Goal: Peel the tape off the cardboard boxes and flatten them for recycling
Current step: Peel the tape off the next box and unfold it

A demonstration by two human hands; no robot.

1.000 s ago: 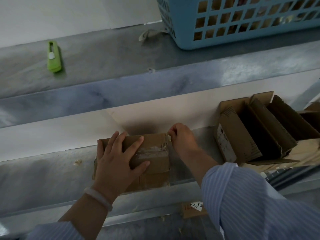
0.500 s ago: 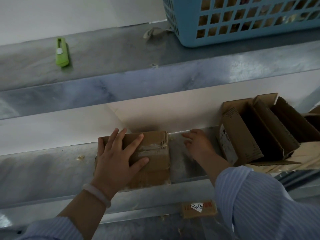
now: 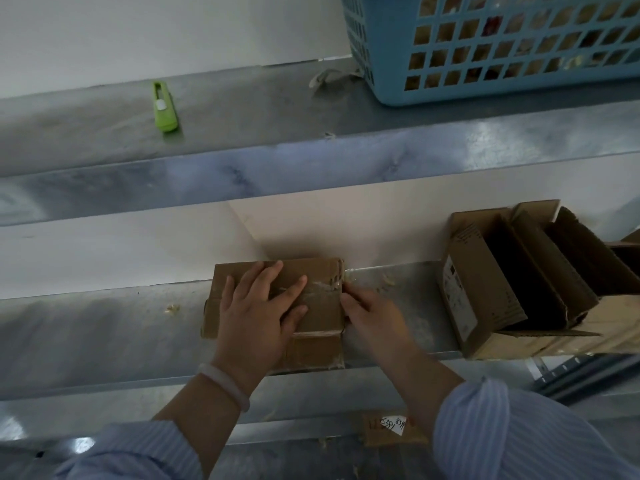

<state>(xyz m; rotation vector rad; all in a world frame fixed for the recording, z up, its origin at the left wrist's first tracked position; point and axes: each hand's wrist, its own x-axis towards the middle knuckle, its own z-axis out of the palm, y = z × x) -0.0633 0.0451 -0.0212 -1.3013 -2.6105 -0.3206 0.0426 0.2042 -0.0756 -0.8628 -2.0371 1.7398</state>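
**Hands on a taped box on the lower shelf**

Two grey metal shelves run left to right: the upper shelf (image 3: pixel 242 98) far, the lower shelf (image 3: pixel 104 327) near. A blue basket (image 3: pixel 381 64) stands far right on the upper one. Opened cardboard boxes (image 3: pixel 464 299) sit at the right of the lower shelf.

The small taped box (image 3: pixel 322 317) lies at the middle of the lower shelf, well apart from them. The left hand (image 3: pixel 256 317) lies flat on its top, fingers spread. The right hand (image 3: pixel 375 315) is just beside the box's right edge with its fingertips against it. Whether they pinch anything cannot be told.

A green cutter (image 3: pixel 164 106) lies far left on the upper shelf. Clear tape (image 3: pixel 323 287) crosses the box top by the right edge.
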